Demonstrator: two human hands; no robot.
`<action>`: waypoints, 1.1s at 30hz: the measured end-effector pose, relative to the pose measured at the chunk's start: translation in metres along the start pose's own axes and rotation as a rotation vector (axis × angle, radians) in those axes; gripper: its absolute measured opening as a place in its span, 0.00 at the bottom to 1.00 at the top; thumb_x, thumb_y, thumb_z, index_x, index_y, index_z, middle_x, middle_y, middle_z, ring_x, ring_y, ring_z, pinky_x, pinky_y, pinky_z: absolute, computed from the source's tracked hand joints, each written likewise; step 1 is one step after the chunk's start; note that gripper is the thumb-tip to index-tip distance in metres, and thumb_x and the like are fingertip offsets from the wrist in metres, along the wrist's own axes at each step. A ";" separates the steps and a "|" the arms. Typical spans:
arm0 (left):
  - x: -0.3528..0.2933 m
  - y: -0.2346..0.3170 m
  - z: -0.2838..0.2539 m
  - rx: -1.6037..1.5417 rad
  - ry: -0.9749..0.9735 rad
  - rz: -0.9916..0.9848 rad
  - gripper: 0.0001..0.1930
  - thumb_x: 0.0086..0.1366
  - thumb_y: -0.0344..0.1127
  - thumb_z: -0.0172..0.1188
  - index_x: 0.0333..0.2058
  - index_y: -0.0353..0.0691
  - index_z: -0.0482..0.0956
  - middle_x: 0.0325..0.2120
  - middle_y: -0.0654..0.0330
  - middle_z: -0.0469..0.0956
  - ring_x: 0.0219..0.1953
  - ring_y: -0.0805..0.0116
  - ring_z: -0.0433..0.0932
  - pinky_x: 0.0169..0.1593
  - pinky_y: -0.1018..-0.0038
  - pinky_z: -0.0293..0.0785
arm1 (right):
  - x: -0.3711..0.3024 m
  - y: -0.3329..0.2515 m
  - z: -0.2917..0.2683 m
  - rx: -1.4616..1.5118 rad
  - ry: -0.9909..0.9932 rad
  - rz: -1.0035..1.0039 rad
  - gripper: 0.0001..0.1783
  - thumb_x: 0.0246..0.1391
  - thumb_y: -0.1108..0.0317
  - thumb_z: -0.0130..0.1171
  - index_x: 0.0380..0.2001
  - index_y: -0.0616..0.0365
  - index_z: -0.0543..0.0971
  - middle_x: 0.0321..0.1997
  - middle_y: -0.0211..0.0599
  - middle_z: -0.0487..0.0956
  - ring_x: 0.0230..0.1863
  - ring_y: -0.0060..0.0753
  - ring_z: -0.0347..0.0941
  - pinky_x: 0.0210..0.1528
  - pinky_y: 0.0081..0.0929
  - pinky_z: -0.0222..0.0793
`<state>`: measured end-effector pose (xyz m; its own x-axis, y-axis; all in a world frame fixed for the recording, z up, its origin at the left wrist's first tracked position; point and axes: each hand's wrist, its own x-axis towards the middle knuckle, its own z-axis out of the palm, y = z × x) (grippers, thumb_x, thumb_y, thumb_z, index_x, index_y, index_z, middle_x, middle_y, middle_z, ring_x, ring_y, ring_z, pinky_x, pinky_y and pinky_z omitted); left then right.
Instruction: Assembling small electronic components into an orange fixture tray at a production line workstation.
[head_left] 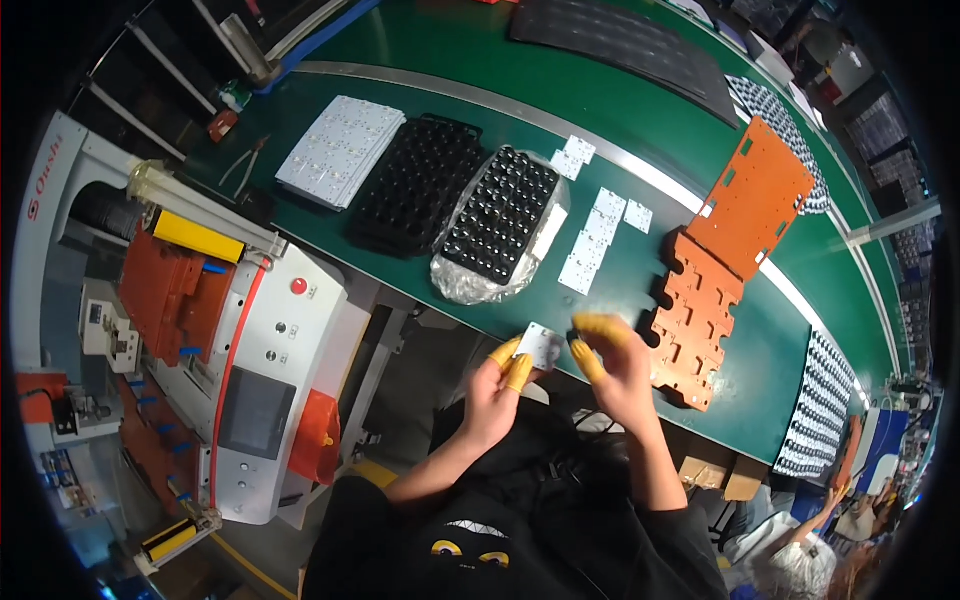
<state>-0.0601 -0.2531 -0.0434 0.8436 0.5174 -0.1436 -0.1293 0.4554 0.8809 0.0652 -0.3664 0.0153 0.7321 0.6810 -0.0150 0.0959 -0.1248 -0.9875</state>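
1. Where the two hands meet above the near edge of the tabletop (420, 95), they hold one small square white board (541, 345) between them, just short of the green surface.
2. The left hand (493, 392) pinches the board's lower left corner; its fingertips (519, 371) wear yellow rubber finger cots, smooth and matte.
3. The right hand (618, 368) is closed on the board's right edge, its fingertips likewise capped in yellow. The two hands are close together, joined only through the board.
4. The board is flat, thin and pale, with small dots on its face; finer detail cannot be told.
5. Just right of the right hand lies an orange fixture plate (695, 335), rigid and flat, with notched edges and rectangular cut-outs. A second orange plate (757, 195) overlaps its far end.
6. Beyond the hands, several loose white square boards (597, 235) lie flat on the green surface.
7. Left of these sits a black moulded tray (503, 212) with rows of round pockets, resting on a crumpled clear plastic bag (470, 283).
8. A second black tray (415, 185) lies beside it, then a white panel of joined boards (340, 150).
9. At the far left stands a white machine housing (275, 390) with a red button, a dark screen and orange parts.
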 end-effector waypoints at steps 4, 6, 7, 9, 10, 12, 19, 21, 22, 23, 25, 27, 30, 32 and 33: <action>-0.002 0.005 0.033 0.067 -0.118 0.015 0.17 0.70 0.27 0.48 0.56 0.26 0.67 0.46 0.54 0.77 0.47 0.71 0.77 0.51 0.75 0.74 | -0.052 0.011 -0.013 0.365 0.144 0.041 0.17 0.49 0.86 0.61 0.43 0.66 0.73 0.45 0.34 0.72 0.49 0.29 0.71 0.50 0.30 0.74; -0.005 0.002 0.046 0.075 -0.169 -0.004 0.17 0.70 0.27 0.49 0.56 0.26 0.68 0.45 0.54 0.77 0.46 0.71 0.77 0.50 0.76 0.74 | -0.067 0.015 -0.014 0.433 0.244 0.032 0.17 0.48 0.86 0.61 0.42 0.66 0.73 0.45 0.36 0.73 0.48 0.31 0.72 0.50 0.32 0.75; -0.007 0.001 0.051 0.117 -0.177 0.036 0.17 0.70 0.26 0.49 0.55 0.26 0.68 0.44 0.54 0.78 0.45 0.72 0.78 0.49 0.77 0.73 | -0.073 0.016 -0.016 0.380 0.282 0.022 0.17 0.47 0.86 0.62 0.42 0.66 0.73 0.46 0.37 0.73 0.47 0.32 0.74 0.50 0.31 0.75; -0.011 -0.004 0.059 0.164 -0.197 0.068 0.17 0.70 0.26 0.49 0.55 0.26 0.69 0.44 0.54 0.79 0.44 0.72 0.78 0.48 0.77 0.73 | -0.081 0.018 -0.021 0.331 0.332 0.016 0.18 0.46 0.86 0.63 0.42 0.66 0.73 0.46 0.39 0.74 0.46 0.33 0.75 0.49 0.31 0.74; -0.014 -0.006 0.063 0.206 -0.215 0.106 0.16 0.69 0.26 0.49 0.54 0.26 0.70 0.43 0.54 0.79 0.43 0.72 0.78 0.47 0.77 0.73 | -0.085 0.018 -0.023 0.303 0.371 -0.027 0.18 0.46 0.86 0.63 0.41 0.66 0.74 0.46 0.41 0.75 0.45 0.34 0.76 0.50 0.32 0.74; -0.017 -0.010 0.069 0.250 -0.238 0.139 0.16 0.69 0.26 0.50 0.54 0.26 0.70 0.42 0.54 0.80 0.42 0.73 0.78 0.46 0.78 0.74 | -0.090 0.018 -0.025 0.270 0.443 -0.096 0.17 0.45 0.85 0.65 0.40 0.66 0.75 0.45 0.43 0.77 0.44 0.33 0.77 0.50 0.31 0.73; -0.021 -0.010 0.080 0.446 -0.249 0.325 0.16 0.67 0.25 0.51 0.52 0.26 0.72 0.39 0.49 0.81 0.39 0.67 0.82 0.43 0.76 0.76 | -0.098 0.024 -0.027 0.315 0.471 -0.141 0.17 0.44 0.83 0.68 0.39 0.66 0.76 0.45 0.43 0.78 0.43 0.30 0.77 0.49 0.27 0.74; -0.021 -0.008 0.080 0.452 -0.286 0.314 0.16 0.66 0.24 0.51 0.52 0.27 0.71 0.42 0.47 0.80 0.41 0.64 0.82 0.44 0.74 0.77 | -0.099 0.021 -0.026 0.377 0.475 -0.108 0.16 0.45 0.83 0.67 0.39 0.67 0.76 0.44 0.43 0.78 0.43 0.31 0.77 0.49 0.27 0.74; -0.020 -0.009 0.082 0.454 -0.286 0.313 0.16 0.66 0.24 0.51 0.52 0.27 0.71 0.42 0.47 0.80 0.41 0.64 0.82 0.44 0.74 0.77 | -0.100 0.022 -0.025 0.379 0.476 -0.107 0.16 0.45 0.83 0.67 0.39 0.67 0.76 0.44 0.43 0.78 0.43 0.31 0.77 0.49 0.27 0.74; -0.019 -0.009 0.084 0.441 -0.284 0.343 0.17 0.66 0.23 0.52 0.52 0.27 0.70 0.43 0.47 0.80 0.42 0.63 0.82 0.45 0.74 0.77 | -0.101 0.022 -0.025 0.413 0.484 -0.061 0.15 0.47 0.83 0.65 0.40 0.68 0.76 0.44 0.43 0.78 0.43 0.31 0.77 0.49 0.27 0.74; -0.019 -0.010 0.084 0.429 -0.282 0.374 0.17 0.65 0.22 0.52 0.53 0.26 0.69 0.44 0.47 0.79 0.43 0.63 0.81 0.46 0.73 0.77 | -0.100 0.020 -0.023 0.448 0.492 -0.014 0.14 0.48 0.83 0.64 0.40 0.68 0.75 0.44 0.43 0.78 0.43 0.32 0.78 0.48 0.28 0.75; -0.020 -0.012 0.079 0.360 -0.345 0.361 0.19 0.64 0.19 0.52 0.54 0.24 0.66 0.51 0.43 0.74 0.53 0.57 0.75 0.55 0.67 0.72 | -0.098 0.014 -0.021 0.548 0.474 0.020 0.11 0.52 0.82 0.62 0.39 0.69 0.75 0.42 0.42 0.79 0.40 0.31 0.78 0.47 0.27 0.75; -0.017 -0.013 0.078 0.389 -0.403 0.453 0.20 0.62 0.20 0.57 0.52 0.25 0.67 0.51 0.42 0.74 0.53 0.54 0.75 0.54 0.66 0.73 | -0.097 0.011 -0.025 0.565 0.451 0.000 0.08 0.55 0.80 0.60 0.38 0.69 0.75 0.39 0.41 0.79 0.37 0.31 0.79 0.43 0.26 0.76; -0.014 -0.013 0.078 0.390 -0.416 0.461 0.19 0.62 0.21 0.58 0.52 0.25 0.67 0.51 0.41 0.74 0.51 0.55 0.76 0.52 0.67 0.74 | -0.100 0.012 -0.029 0.542 0.449 0.024 0.08 0.55 0.79 0.60 0.38 0.69 0.75 0.37 0.40 0.80 0.35 0.30 0.79 0.42 0.25 0.76; -0.012 -0.013 0.078 0.391 -0.425 0.470 0.19 0.62 0.23 0.59 0.51 0.26 0.67 0.50 0.40 0.74 0.50 0.56 0.77 0.50 0.68 0.76 | -0.100 0.012 -0.030 0.519 0.442 0.049 0.07 0.56 0.78 0.59 0.38 0.69 0.75 0.36 0.40 0.80 0.34 0.29 0.79 0.40 0.25 0.76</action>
<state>-0.0282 -0.3218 -0.0179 0.8843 0.2331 0.4047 -0.3981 -0.0770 0.9141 0.0129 -0.4577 0.0101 0.9445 0.3110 -0.1056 -0.1999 0.2892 -0.9362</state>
